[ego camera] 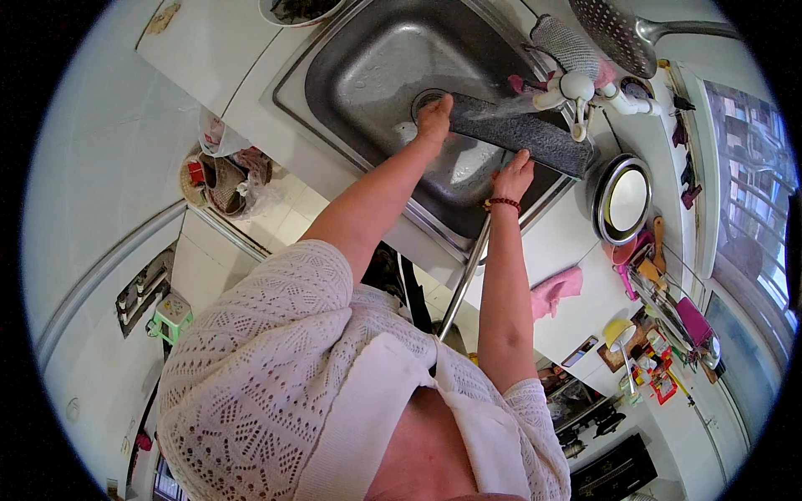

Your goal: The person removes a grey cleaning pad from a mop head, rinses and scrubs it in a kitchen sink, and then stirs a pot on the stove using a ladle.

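A flat mop head with a dark grey fabric pad (523, 130) lies slantwise across the stainless steel sink (376, 69), its right end over the rim by the tap. My left hand (435, 120) grips its left end, above the drain. Nearer me, my right hand (514, 178) holds the lower edge, with a beaded bracelet on the wrist. Water streams from the white tap (573, 91) onto the pad. A metal pole (465, 282) slopes from beside my right wrist down past the counter edge; its joint with the mop head is hidden.
Behind the tap lie a grey mesh cloth (566, 44) and a metal skimmer (617, 31). Metal basins (623, 197) stand right of the sink. A pink cloth (557, 291) and a phone (580, 351) lie on the counter. A bowl (301, 14) sits beyond the sink.
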The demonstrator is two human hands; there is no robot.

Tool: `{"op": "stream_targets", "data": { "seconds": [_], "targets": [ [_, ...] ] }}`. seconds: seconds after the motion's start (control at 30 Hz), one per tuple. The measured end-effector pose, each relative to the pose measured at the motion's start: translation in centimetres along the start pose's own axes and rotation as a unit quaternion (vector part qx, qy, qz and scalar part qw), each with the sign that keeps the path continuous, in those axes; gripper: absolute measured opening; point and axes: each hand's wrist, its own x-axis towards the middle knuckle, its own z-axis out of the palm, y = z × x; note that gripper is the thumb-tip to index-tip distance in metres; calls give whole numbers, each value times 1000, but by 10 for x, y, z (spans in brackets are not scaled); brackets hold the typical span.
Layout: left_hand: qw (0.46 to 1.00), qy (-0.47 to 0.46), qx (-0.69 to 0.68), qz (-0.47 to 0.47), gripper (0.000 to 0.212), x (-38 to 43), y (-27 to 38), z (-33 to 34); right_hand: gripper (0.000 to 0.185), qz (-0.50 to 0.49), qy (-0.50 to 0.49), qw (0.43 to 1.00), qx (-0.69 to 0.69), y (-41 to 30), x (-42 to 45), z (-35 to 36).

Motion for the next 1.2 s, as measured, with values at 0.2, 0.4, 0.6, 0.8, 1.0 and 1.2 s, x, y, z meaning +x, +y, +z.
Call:
{"op": "stream_targets", "data": {
  "seconds": [0.2, 0.4, 0.6, 0.8, 1.0, 1.2],
  "targets": [
    [953, 34, 262, 151, 49, 11, 11, 4, 44, -82, 14, 996, -10, -24, -18, 2],
    [885, 70, 405, 218, 55, 1, 29, 11, 45, -43, -22, 999, -25, -9, -12, 0],
    [958, 122, 191, 175, 52, 20, 13, 8, 45, 18, -46, 998, 36, -34, -23, -4],
    [814, 66, 418, 397, 43, -3, 15, 11, 43, -63, -14, 998, 4, -1, 1, 1],
    [693, -41, 588, 414, 38, -29, 41, 28, 42, 28, -58, 994, 86, -45, -29, -2],
    [660, -104, 600, 440, 50, -47, 44, 71, 38, -57, -41, 994, 83, -23, -19, 4]
  ]
}}
